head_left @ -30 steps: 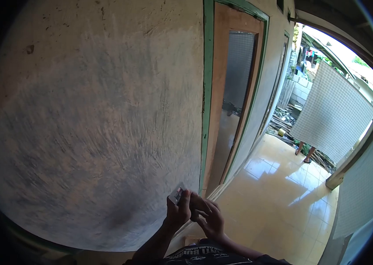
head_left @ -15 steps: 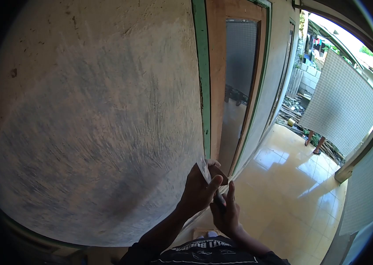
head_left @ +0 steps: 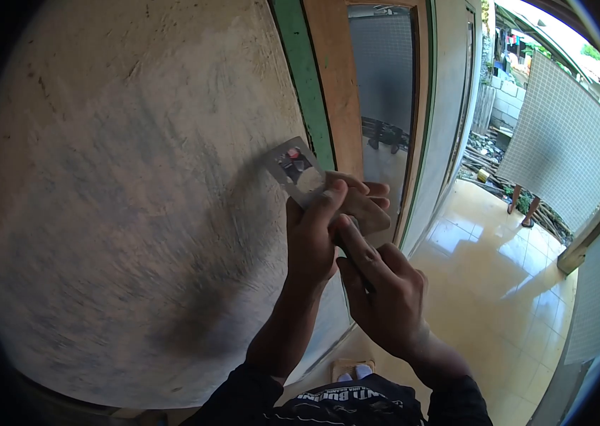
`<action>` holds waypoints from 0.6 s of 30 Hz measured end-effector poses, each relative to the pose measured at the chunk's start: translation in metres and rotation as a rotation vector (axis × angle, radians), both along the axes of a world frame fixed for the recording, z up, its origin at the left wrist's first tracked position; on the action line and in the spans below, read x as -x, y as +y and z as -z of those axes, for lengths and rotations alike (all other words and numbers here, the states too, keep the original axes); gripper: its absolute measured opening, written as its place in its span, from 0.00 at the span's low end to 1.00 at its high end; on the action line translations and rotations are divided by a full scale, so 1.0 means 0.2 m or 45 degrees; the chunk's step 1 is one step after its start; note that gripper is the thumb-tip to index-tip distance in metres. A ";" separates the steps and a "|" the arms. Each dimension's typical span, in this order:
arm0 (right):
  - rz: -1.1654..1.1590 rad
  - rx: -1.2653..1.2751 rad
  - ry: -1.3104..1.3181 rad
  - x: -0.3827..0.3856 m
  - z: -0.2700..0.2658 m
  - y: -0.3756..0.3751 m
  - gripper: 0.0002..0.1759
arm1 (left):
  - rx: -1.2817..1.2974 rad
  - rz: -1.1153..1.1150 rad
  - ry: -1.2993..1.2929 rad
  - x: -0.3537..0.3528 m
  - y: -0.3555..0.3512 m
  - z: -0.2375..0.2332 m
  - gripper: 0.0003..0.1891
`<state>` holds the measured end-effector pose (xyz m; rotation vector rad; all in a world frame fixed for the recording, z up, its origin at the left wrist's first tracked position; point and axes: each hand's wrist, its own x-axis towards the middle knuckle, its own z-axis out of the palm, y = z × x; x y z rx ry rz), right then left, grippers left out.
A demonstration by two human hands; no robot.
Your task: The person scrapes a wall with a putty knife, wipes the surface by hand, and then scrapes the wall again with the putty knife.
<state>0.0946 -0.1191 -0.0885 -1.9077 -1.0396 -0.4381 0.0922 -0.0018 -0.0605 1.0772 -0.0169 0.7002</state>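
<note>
A wide metal putty knife (head_left: 294, 165) is held up in front of the wall, its shiny blade tilted and mirroring light and a bit of red. My left hand (head_left: 312, 238) grips the blade, with the thumb across its face and fingertips showing past its far side. Below it, my right hand (head_left: 395, 295) is closed round the dark handle, mostly hidden by the fingers, and its index finger reaches up toward the blade. Greyish smears cover the plastered wall (head_left: 151, 192) to the left of both hands.
A green frame (head_left: 305, 85) and a wooden door (head_left: 335, 78) with a glass pane stand just beyond the hands. Shiny floor tiles (head_left: 456, 284) run to the right. A person's legs (head_left: 528, 213) show below a hanging grid-patterned sheet (head_left: 562, 135).
Both hands have risen with the putty knife, and the blade now turns its broad face toward me. My view has shifted slightly; the door frame sits further left.
</note>
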 end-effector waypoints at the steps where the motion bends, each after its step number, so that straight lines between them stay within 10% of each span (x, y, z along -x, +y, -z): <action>1: 0.005 -0.006 0.000 -0.01 0.00 0.01 0.26 | 0.061 0.054 0.000 0.00 0.02 0.01 0.12; 18: -0.133 0.021 -0.087 -0.13 -0.07 0.08 0.29 | 0.100 0.177 -0.107 -0.10 0.07 -0.08 0.14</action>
